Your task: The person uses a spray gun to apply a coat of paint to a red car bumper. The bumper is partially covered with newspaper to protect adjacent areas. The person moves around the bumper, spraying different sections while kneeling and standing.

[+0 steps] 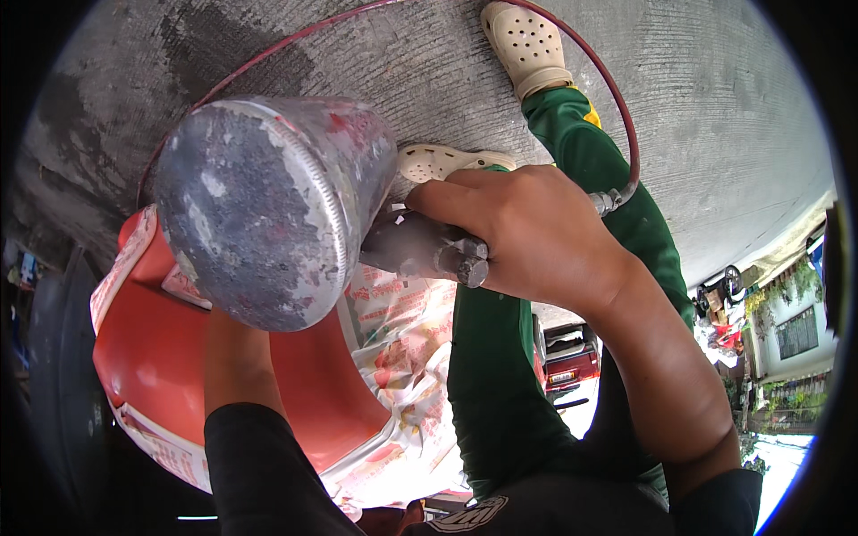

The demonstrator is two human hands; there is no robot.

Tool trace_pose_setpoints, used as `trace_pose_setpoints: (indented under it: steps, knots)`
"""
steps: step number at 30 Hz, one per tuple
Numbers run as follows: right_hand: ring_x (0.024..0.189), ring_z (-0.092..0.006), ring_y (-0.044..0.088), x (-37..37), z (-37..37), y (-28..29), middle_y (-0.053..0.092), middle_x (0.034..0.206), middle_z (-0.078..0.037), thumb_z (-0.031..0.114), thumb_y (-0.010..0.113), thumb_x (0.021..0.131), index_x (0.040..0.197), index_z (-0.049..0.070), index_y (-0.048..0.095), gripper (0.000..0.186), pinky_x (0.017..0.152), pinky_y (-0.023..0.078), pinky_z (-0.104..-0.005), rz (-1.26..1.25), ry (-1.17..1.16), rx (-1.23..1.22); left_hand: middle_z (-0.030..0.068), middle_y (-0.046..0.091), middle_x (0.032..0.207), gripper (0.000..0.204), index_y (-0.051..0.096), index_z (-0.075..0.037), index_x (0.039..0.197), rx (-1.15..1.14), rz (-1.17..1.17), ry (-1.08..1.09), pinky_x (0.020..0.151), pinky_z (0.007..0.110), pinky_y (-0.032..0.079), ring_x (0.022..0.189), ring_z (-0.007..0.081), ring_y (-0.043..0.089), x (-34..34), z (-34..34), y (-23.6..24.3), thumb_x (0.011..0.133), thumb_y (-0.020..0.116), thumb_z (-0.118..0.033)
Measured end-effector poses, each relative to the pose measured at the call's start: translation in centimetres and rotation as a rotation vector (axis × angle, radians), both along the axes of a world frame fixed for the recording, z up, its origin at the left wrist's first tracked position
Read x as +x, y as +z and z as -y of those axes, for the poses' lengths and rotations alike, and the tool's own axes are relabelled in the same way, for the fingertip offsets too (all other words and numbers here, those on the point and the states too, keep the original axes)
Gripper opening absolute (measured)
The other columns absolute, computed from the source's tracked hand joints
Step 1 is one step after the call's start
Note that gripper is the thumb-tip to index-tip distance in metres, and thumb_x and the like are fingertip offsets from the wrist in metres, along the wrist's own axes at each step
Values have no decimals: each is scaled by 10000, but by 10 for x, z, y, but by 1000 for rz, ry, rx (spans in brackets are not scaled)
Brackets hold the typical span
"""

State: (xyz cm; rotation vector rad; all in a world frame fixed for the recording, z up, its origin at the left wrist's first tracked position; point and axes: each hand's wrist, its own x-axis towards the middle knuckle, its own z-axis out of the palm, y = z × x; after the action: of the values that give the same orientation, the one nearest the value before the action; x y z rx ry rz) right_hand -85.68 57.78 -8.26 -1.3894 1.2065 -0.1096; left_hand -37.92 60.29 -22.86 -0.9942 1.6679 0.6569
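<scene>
My right hand (527,223) is closed around a dark, paint-stained spray gun (407,246). A large grey cup (255,214), blotched with dried paint, is mounted on the gun and looms close in the view. At the back of the grip, a metal fitting (608,202) joins a dark red hose (617,98). My left forearm (239,353) reaches up behind the cup, which hides the left hand and its fingers. Past that arm lies a curved, glossy red panel (147,357), bordered by printed masking paper (411,348).
Grey ribbed concrete (402,76) stretches under my beige clogs (527,45). The hose arcs over the ground ahead of me and passes behind the cup. A red vehicle (569,362) stands in the background, and a building with plants (795,330) is at the right.
</scene>
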Motion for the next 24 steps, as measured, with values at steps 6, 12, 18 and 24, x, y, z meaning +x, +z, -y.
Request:
trace_pose_setpoints:
  steps: [6,12,18,24]
  knots:
    - [911,-322,708,9,-3,1,721,943,-64,114,748,716,1117,133,667,409,721,561,-460,34,-111,-51,147,278,1687,781,279,-140,1635,100,-45,20,1303,437,130,1576,309,206,-21,-66,-11,1038,345,-639]
    - [896,-335,704,7,-2,-1,723,957,-66,115,738,718,1085,128,680,372,721,558,-473,25,-114,-46,132,288,1686,770,298,-142,1629,202,-70,47,1302,426,139,1573,298,220,-50,-115,-25,1037,360,-631]
    - [876,-345,710,10,-6,-7,734,954,-90,247,734,816,1067,119,687,285,730,565,-483,36,-176,-60,117,299,1686,760,317,-144,1622,322,-108,39,1302,414,148,1569,287,234,-66,-140,-20,1035,375,-623]
    - [871,-354,714,5,7,-3,746,958,-119,392,803,851,1096,87,699,405,728,556,-435,33,-81,-15,210,124,1720,965,91,37,1636,643,13,36,1311,402,73,1606,313,93,-93,-138,31,1037,233,-707]
